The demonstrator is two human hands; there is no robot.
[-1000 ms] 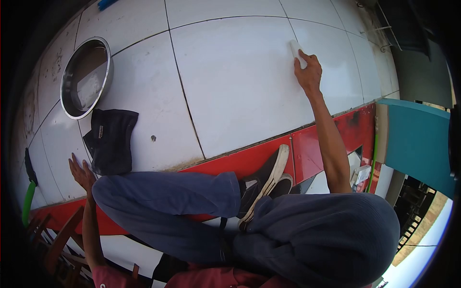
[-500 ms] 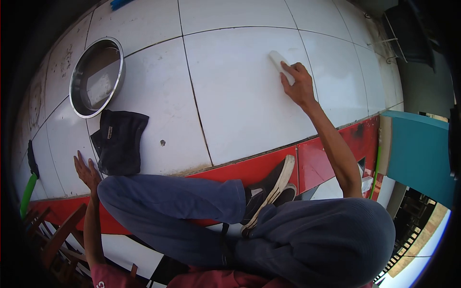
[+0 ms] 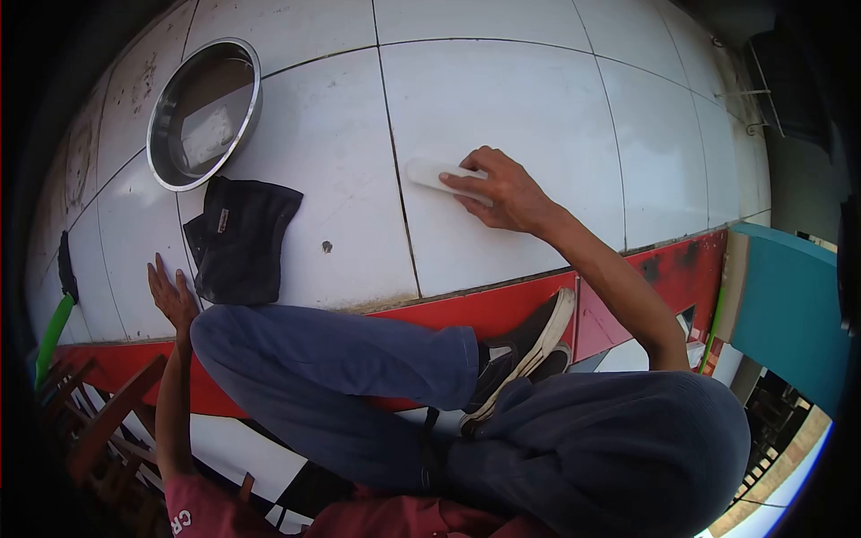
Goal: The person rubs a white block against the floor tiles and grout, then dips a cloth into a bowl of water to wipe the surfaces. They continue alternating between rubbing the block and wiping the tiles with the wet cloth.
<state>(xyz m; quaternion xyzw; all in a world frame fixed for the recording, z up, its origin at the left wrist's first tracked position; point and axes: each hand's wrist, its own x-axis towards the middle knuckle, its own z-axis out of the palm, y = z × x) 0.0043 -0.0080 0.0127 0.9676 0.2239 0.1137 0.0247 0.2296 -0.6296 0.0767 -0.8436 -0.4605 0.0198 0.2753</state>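
Observation:
My right hand [image 3: 509, 193] is closed round a white, rounded, oblong scrubber [image 3: 429, 174], pressed to the white tiles just right of a dark grout line. The scrubber's underside is hidden. At the left, my left hand [image 3: 172, 294] rests flat on the tiled surface with its fingers spread, holding nothing. Right beside it lies a folded black cloth [image 3: 247, 238] with a small label. Beyond the cloth stands a round metal basin [image 3: 255, 117] with murky water in it.
A red tiled edge [image 3: 502, 309] runs along the front, with my shoe [image 3: 525, 345] against it. A green-handled brush [image 3: 56, 327] is at the far left, near wooden slats [image 3: 112, 421]. A teal panel [image 3: 785, 296] stands at the right, and a dark object on a wire stand at the upper right.
My right hand has swept the white scrubber left and toward me across the tile, turning it more level. My left hand stays flat. The whole view has shifted slightly.

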